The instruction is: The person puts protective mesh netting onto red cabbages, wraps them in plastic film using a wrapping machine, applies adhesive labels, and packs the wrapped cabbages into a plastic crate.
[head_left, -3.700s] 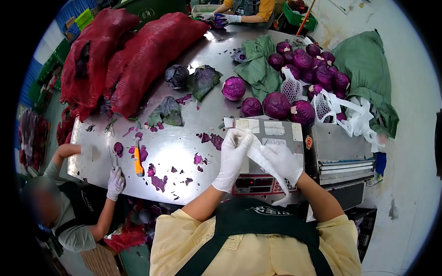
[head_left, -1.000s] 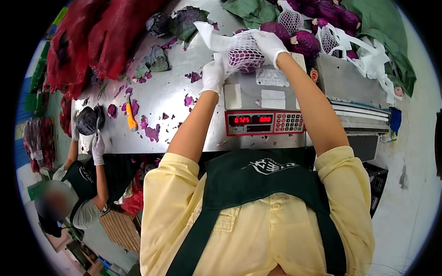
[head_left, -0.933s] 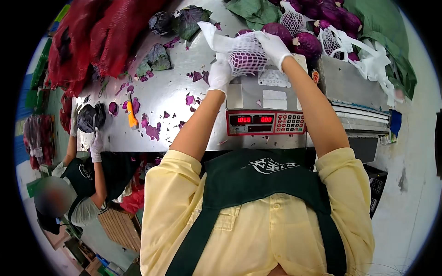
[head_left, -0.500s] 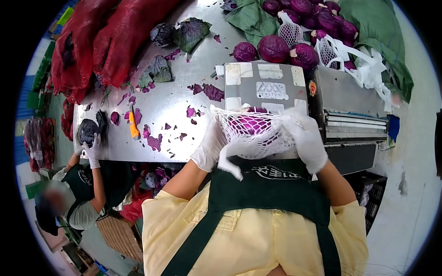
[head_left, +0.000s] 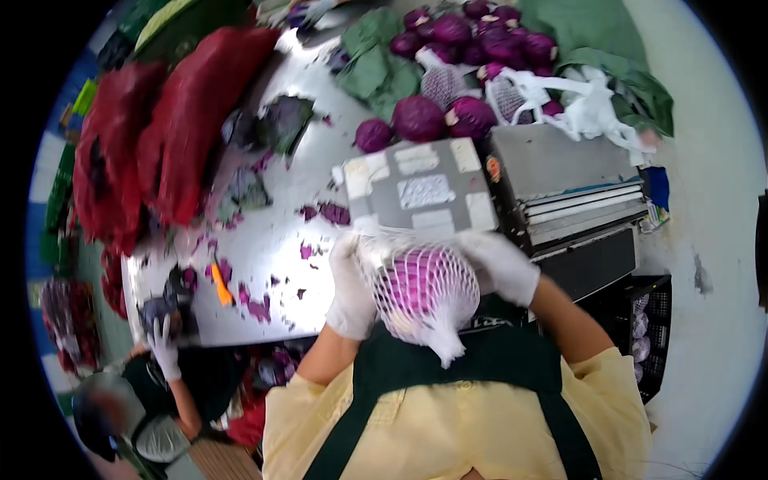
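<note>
A red cabbage (head_left: 416,276) sits inside a white mesh net bag (head_left: 444,324), hanging in front of my dark apron with the closed tail pointing down. My left hand (head_left: 352,284), in a white glove, grips the bag's upper left edge. On the opposite side my gloved right hand (head_left: 500,268) has its fingers closed on the upper right edge. The cabbage's leaves show through the stretched mesh. Just beyond both hands is a grey box (head_left: 420,188) with white patches and a label.
Peeled red cabbages (head_left: 420,118) are piled behind the box, some netted, beside white net bags (head_left: 576,100). A wrapping machine (head_left: 576,176) stands right. Red mesh sacks (head_left: 188,128), leaf scraps and an orange knife (head_left: 222,284) lie left. A co-worker's gloved hand (head_left: 162,352) touches a dark cabbage.
The cabbage has dropped deeper into the net bag, which is now stretched around it with its tail hanging down. My view has shifted, and the co-worker's hand has moved over the dark cabbage.
</note>
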Motion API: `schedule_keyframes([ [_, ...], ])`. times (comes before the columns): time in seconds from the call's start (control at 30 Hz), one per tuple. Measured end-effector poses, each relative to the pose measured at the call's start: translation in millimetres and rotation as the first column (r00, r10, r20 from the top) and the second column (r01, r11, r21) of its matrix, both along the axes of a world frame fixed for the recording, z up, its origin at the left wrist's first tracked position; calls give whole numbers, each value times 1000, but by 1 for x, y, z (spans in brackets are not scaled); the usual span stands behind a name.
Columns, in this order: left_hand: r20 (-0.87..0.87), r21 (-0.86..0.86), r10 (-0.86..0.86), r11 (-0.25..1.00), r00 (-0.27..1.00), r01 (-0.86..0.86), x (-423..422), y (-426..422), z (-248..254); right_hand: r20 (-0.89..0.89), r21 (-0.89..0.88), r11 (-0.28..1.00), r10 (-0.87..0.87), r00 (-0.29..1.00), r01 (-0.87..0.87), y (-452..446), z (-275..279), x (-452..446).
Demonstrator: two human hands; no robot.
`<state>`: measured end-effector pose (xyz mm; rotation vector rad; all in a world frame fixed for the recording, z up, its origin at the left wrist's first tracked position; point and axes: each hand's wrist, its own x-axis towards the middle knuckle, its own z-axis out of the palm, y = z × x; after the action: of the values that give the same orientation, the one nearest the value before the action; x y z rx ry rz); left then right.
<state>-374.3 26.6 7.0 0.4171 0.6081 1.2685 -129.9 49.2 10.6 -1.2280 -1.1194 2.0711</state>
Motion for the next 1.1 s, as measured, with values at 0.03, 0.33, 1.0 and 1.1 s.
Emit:
schedule_keyframes([
  [0.03,44,86,5,996,999,-9,0,6,-3,-224,-326,940,-174,959,95,-8,9,-13],
  [0.33,-268,-36,95,993,959,-109,75,50,12,-484,-311,929,-337,807,201,58,58,12],
  [1.0,-34,-278,-291,922,956,271,314,479,-4,601,150,777,-563,-568,-611,462,58,285],
  [1.1,-139,-283,-299,926,944,251,343,515,-38,536,180,765,-603,-591,-618,459,122,293],
])
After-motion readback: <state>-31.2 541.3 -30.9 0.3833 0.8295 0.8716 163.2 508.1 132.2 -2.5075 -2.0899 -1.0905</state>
